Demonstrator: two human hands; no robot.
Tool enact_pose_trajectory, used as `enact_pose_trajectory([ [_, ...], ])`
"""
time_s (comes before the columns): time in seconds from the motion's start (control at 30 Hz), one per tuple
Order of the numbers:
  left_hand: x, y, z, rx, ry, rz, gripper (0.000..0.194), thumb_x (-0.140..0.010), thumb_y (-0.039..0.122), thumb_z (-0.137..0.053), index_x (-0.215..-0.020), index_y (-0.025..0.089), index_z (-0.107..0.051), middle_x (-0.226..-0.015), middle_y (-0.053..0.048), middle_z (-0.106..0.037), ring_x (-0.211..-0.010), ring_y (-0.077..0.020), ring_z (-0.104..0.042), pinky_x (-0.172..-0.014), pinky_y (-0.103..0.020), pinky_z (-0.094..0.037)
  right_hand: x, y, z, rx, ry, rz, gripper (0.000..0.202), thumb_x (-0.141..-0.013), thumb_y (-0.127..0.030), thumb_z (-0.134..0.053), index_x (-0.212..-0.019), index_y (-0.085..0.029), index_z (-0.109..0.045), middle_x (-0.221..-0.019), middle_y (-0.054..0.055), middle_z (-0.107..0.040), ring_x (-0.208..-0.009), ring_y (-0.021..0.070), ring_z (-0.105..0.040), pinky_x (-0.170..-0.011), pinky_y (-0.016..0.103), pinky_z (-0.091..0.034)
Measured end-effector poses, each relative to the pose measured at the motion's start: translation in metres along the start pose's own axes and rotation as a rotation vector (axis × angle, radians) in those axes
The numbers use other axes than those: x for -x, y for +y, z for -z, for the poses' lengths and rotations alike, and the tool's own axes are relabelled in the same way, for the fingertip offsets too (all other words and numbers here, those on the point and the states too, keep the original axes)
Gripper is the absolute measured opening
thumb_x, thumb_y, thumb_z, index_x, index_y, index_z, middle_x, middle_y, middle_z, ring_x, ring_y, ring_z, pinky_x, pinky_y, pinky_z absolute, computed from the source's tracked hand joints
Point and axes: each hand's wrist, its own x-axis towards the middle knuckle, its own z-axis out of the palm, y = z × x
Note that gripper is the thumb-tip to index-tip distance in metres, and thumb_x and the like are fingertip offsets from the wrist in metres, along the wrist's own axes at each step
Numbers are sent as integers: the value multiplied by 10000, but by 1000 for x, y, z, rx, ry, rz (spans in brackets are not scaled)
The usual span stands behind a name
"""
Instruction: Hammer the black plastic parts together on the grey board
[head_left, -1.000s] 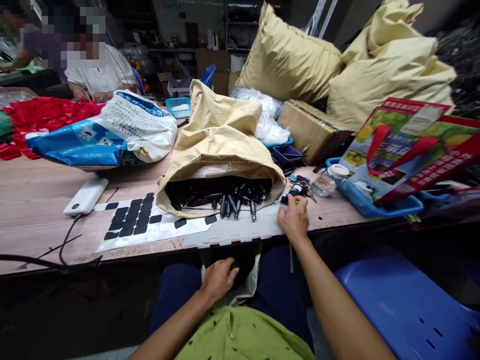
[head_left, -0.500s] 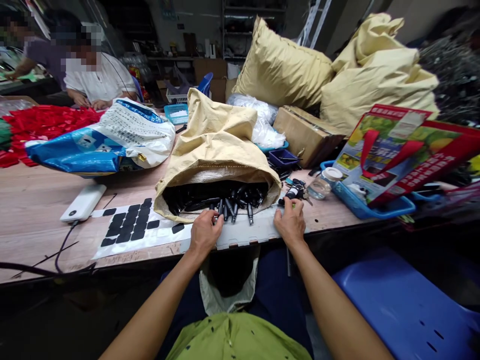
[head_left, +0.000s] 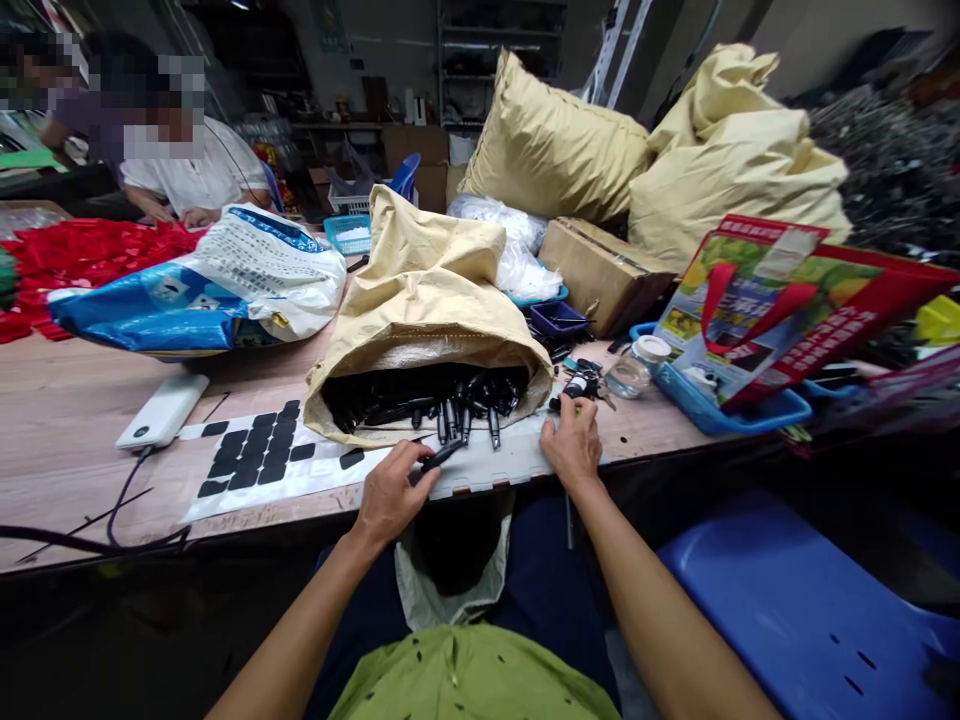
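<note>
My left hand is at the table's front edge, thumb and fingers pinched on a slim black tubular part. Just beyond it, a beige woven sack lies with its mouth towards me. Several similar black parts spill from that mouth onto a pale grey board. My right hand rests at the board's right end with its fingers curled; what they hold, if anything, is hidden. Right beyond its fingertips lies a small black object with a white label.
A white power bank and a sheet of black stickers lie on the left. Rightwards stand a clear jar and a blue basket with a shopping bag. An open bag sits at my lap. Co-workers sit far left.
My left hand has drawn back left and towards me from the sack's mouth, with a black tubular part now showing in its fingers. My right hand keeps its place on the board.
</note>
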Motion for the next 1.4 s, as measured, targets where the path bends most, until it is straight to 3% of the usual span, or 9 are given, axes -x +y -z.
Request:
enact_pose_trajectory([
  [0.1, -1, 4, -8, 69, -109, -114, 153, -896, 277, -656, -1045, 244, -672, -983, -21, -663, -856, -167, -630, -736, -256, -478, 0, 4, 1, -79, 9, -24, 496, -871, -249, -563, -1364, -195, -560, -1282, 131, -461, -1010, 262, -571, -799, 369, -486],
  [0.3, -20, 1, -16, 67, -198, -12, 176, -833, 324, -727, -996, 259, -720, -964, 7, -682, -775, -146, -616, -725, -260, -466, 28, 9, 14, -78, 93, -117, 625, -845, -279, -569, -1452, -154, -488, -1200, 152, -551, -1058, 291, -579, -876, 383, -474],
  [0.53, -21, -5, -17, 114, -170, -12, 132, -831, 296, -724, -954, 247, -721, -934, 7, -685, -871, -165, -645, -793, -268, -467, 42, 29, 21, -229, 4, -170, 370, -849, -286, -484, -1092, -147, -726, -970, 123, -660, -869, 254, -603, -851, 378, -481],
  [0.8, -20, -6, -18, 138, -160, 8, 133, -823, 277, -724, -950, 239, -716, -907, 10, -658, -855, -162, -635, -779, -262, -465, 57, 20, 16, -201, 33, -7, 392, -965, -359, -418, -1036, -175, -757, -1046, 127, -631, -992, 258, -590, -914, 374, -476],
  [0.97, -19, -6, -19, 145, -146, -7, 161, -818, 270, -735, -975, 239, -721, -923, 7, -663, -849, -158, -635, -792, -260, -472, 67, 6, 31, -186, 3, -163, 357, -951, -428, -452, -1052, -206, -713, -1053, 110, -648, -908, 243, -622, -799, 358, -483],
  [1.1, -19, -6, -20, 142, -150, 6, 165, -836, 320, -741, -985, 248, -736, -932, 3, -673, -868, -163, -639, -801, -262, -477, 88, 8, 36, -206, -223, -335, 378, -812, -585, -640, -923, -225, -663, -791, 50, -660, -682, 221, -618, -592, 311, -440],
  [1.23, -20, -6, -20, 134, -153, 19, 142, -852, 326, -731, -976, 257, -744, -930, 6, -675, -872, -161, -640, -803, -264, -474, 110, 12, 29, -719, -515, -458, 434, -801, -628, -642, -892, -203, -632, -581, -33, -555, -444, 144, -498, -429, 247, -370],
  [1.3, -20, -7, -20, 134, -156, 25, 140, -837, 305, -741, -969, 257, -743, -928, 8, -672, -871, -161, -638, -794, -264, -471, 116, 11, 30, -856, -449, -491, 473, -818, -655, -643, -931, -197, -619, -552, -65, -502, -414, 119, -440, -396, 228, -345],
  [1.4, -21, -8, -20, 138, -163, 35, 158, -815, 280, -754, -969, 254, -736, -926, 9, -664, -867, -161, -630, -776, -261, -468, 121, 4, 41, -822, -261, -424, 460, -863, -649, -629, -947, -197, -629, -564, -62, -492, -474, 126, -467, -442, 233, -409],
])
